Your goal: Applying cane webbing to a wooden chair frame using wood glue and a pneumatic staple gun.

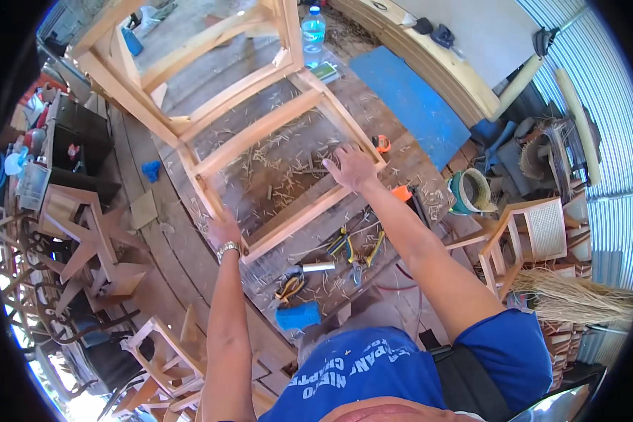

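Note:
A pale wooden chair frame lies on the shaving-strewn worktable, its back part rising toward the top left. My left hand, with a metal watch at the wrist, is closed on the frame's lower-left corner. My right hand holds the corner of the seat frame on the right, fingers curved over the wood. Near the hands lie an orange-and-black tool, a tape measure, several pliers and cutters, a metal-and-black tool and a blue block.
A water bottle and blue board sit at the back. Stacked wooden chair parts and a dark cabinet are left. A bucket, caned chair frame and straw bundle are right.

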`<state>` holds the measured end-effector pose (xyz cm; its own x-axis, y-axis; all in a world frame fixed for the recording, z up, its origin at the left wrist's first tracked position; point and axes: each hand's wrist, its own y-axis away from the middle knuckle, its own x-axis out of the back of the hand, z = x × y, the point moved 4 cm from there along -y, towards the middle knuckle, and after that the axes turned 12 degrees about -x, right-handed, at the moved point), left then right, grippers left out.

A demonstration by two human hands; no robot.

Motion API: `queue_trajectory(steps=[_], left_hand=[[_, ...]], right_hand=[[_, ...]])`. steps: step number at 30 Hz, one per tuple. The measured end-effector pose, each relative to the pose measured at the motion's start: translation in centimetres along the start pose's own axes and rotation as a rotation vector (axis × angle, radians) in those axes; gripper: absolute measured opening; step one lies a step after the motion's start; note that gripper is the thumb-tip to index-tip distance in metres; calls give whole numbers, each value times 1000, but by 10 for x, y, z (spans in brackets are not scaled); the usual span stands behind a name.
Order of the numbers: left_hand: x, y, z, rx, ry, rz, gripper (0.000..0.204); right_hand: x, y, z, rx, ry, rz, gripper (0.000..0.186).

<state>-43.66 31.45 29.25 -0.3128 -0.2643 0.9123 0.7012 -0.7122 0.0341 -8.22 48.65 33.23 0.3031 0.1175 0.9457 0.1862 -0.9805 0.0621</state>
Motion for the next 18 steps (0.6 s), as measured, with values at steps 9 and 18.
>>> queue_trajectory(steps=[9, 18], left_hand=[[12, 4, 18, 42, 75, -11, 64], [12, 4, 11, 34, 69, -3, 62]], right_hand=[[5, -4, -6, -70, 93, -105, 61], [-10, -8, 0, -82, 74, -39, 60]])
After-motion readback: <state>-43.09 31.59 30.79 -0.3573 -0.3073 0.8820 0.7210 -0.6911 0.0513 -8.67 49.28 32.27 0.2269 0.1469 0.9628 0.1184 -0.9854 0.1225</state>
